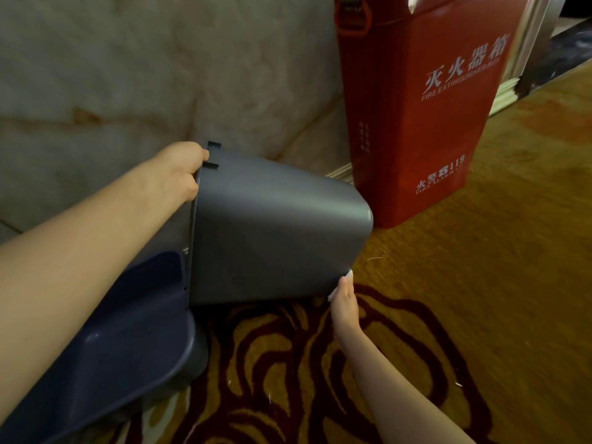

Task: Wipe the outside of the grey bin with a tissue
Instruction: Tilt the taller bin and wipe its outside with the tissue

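The grey bin [272, 229] is tipped on its side above the carpet, its base pointing right and its rim to the left. My left hand [179, 169] grips the rim at the upper left, fingers hooked over the edge. My right hand [344, 302] presses a white tissue [347, 274] against the bin's lower right corner near the base. Only small bits of the tissue show past the fingers; the rest is hidden under the hand and bin.
A dark grey lid or tray [128, 344] lies on the floor below my left forearm. A red fire extinguisher box [416, 100] stands just right of the bin. A marble wall [128, 75] runs behind. Patterned yellow and maroon carpet [448, 299] covers the floor.
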A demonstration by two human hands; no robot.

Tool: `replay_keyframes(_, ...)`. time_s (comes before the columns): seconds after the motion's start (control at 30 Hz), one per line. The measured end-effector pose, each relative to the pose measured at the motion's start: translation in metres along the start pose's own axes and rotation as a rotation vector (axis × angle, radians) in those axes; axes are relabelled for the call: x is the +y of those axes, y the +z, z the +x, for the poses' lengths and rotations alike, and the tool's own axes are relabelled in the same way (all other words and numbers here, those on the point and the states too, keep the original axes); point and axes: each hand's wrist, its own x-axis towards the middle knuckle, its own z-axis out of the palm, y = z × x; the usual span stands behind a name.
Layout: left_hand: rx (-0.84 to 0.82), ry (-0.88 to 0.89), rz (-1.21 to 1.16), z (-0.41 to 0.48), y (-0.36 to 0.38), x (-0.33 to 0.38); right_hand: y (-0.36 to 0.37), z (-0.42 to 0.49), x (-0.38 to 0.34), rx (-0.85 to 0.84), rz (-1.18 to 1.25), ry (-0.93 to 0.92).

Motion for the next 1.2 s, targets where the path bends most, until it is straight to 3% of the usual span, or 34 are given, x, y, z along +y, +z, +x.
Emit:
replay_keyframes(0.1,-0.021,-0.004,0.018,0.002,-0.001,-0.003,0.006,-0.002,-0.015,0.057,0.132,0.027)
replay_keyframes(0.17,-0.025,0.005,0.005,0.002,-0.003,-0.005,0.009,-0.005,-0.032,0.121,0.171,-0.061)
replay_keyframes(0.27,-0.039,0.008,-0.018,-0.002,-0.004,-0.011,0.01,-0.014,-0.063,0.167,0.087,-0.415)
replay_keyframes(0.37,-0.029,0.064,-0.042,-0.005,-0.01,-0.021,0.017,-0.021,-0.1,0.181,-0.264,-0.779)
replay_keyframes(0.47,-0.063,0.157,-0.031,-0.009,-0.022,-0.035,0.03,-0.032,-0.13,0.083,-0.587,-0.89)
replay_keyframes(0.63,-0.212,0.351,-0.048,-0.025,-0.043,-0.063,0.054,-0.058,-0.156,-0.221,-0.78,-1.128)
replay_keyframes(0.73,-0.278,0.383,-0.099,-0.035,-0.052,-0.075,0.06,-0.063,-0.154,-0.343,-0.779,-1.12)
replay_keyframes(0.83,-0.293,0.375,-0.102,-0.043,-0.057,-0.084,0.035,-0.045,-0.144,-0.151,-0.837,-1.089)
replay_keyframes(0.9,-0.31,0.372,-0.096,-0.046,-0.059,-0.091,0.01,-0.026,-0.137,0.032,-0.857,-0.939)
replay_keyframes(1.0,-0.336,0.382,-0.09,-0.05,-0.058,-0.094,-0.01,-0.015,-0.137,0.074,-0.776,-0.705)
replay_keyframes(1.07,-0.349,0.38,-0.078,-0.051,-0.058,-0.094,0.002,-0.029,-0.141,0.025,-0.73,-0.756)
replay_keyframes(1.2,-0.362,0.415,-0.039,-0.052,-0.059,-0.096,0.052,-0.077,-0.15,-0.184,-0.722,-1.08)
